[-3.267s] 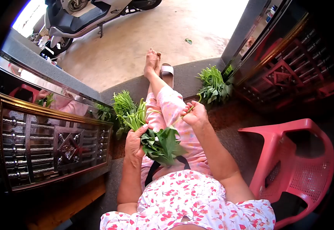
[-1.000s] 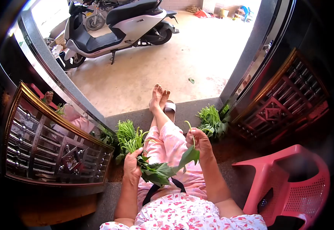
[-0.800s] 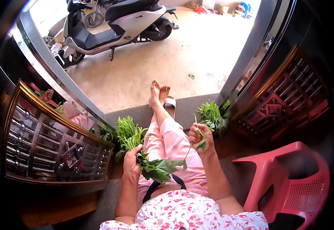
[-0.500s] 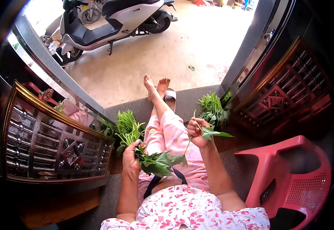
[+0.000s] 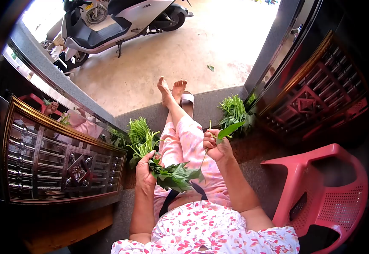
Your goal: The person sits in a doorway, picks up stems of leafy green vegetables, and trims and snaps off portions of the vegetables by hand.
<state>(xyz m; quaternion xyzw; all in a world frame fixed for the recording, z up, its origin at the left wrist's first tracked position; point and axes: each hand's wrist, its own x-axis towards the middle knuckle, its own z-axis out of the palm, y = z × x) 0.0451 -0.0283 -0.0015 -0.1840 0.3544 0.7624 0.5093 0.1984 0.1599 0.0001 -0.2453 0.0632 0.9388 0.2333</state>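
Greens [image 5: 174, 176] clasped in left hand [image 5: 145, 169], sprig [image 5: 231, 130] pinched in right hand [image 5: 217, 147]

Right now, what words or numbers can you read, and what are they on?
None are readable.
Yellow plate on the bike behind the scooter: too small and blurred to read.
Small dark mark on the scooter's side: too small to tell whether it is lettering.

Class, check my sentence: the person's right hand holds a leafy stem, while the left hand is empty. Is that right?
Not quite: the left hand is not empty. The head view shows it holding a bunch of leafy greens. The rest stands: the right hand holds a leafy stem.
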